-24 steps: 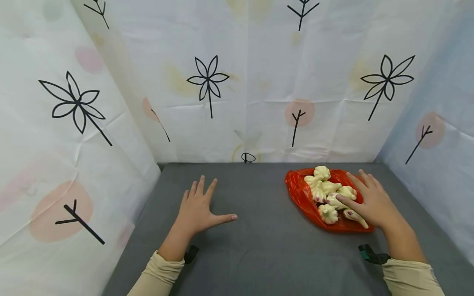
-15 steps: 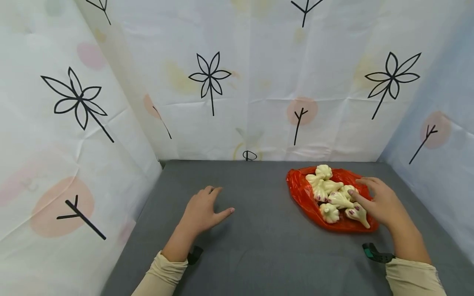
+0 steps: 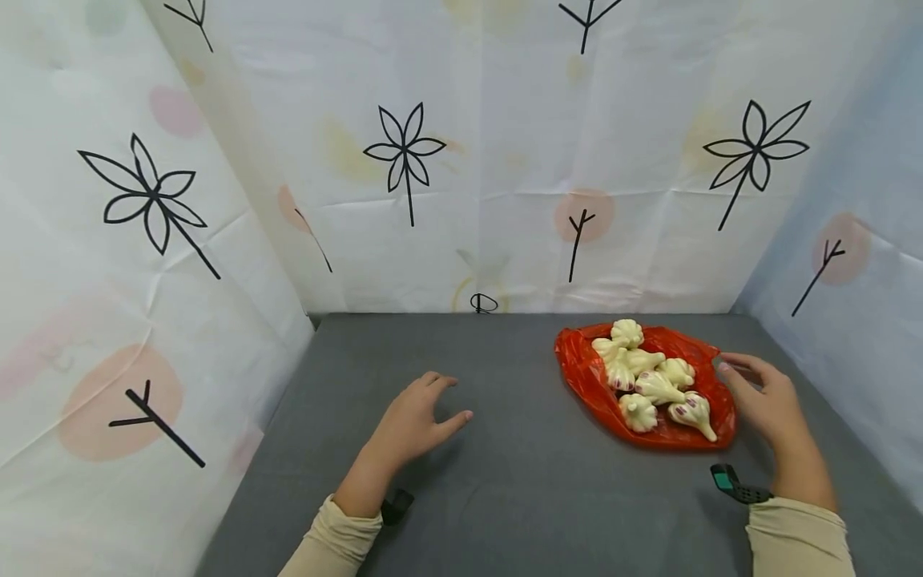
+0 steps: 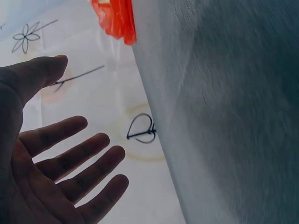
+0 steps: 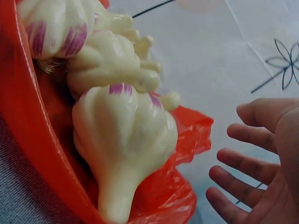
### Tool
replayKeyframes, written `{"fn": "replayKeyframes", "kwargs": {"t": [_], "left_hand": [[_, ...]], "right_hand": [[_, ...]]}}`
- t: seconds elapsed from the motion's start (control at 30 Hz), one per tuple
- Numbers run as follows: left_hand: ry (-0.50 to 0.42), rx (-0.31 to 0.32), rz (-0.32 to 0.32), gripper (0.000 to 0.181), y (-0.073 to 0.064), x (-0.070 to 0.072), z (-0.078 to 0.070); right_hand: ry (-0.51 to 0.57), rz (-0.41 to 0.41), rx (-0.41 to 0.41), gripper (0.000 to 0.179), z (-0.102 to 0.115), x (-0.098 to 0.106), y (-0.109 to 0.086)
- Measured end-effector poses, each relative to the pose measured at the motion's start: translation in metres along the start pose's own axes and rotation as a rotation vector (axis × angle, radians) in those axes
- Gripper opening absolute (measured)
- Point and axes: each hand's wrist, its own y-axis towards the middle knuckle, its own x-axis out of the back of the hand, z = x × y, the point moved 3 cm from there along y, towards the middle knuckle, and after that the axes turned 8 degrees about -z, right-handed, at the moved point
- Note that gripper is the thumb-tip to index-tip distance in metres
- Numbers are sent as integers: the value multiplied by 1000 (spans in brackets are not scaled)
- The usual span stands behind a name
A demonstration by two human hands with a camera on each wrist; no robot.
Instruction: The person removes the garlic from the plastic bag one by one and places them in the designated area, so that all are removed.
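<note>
A red plastic bag lies spread on the right of the grey table, its mouth open. Several white garlic bulbs with purple streaks sit in it; one garlic bulb shows large in the right wrist view. My right hand is at the bag's right edge, fingers relaxed and nothing between them. To the left, my left hand hovers over the table with thumb and fingers apart, holding nothing. In the left wrist view its fingers are loosely extended.
The grey table ends at a white patterned cloth at the back. More cloth rises at the left and right sides. Dark wrist straps show below both hands.
My right hand has drawn back rightward from over the garlic to the bag's edge. My left hand has shifted slightly right, its fingers less spread. The bulb nearest the right hand now lies uncovered.
</note>
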Motion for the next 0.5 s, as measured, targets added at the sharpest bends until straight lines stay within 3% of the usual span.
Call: {"fn": "replayKeyframes", "kwargs": {"t": [0.2, 0.5], "left_hand": [[-82, -60, 7, 52, 7, -13, -11], [-156, -95, 10, 48, 16, -33, -28]], "right_hand": [[32, 15, -140, 67, -23, -4, 3], [54, 60, -123, 70, -36, -10, 2]]}}
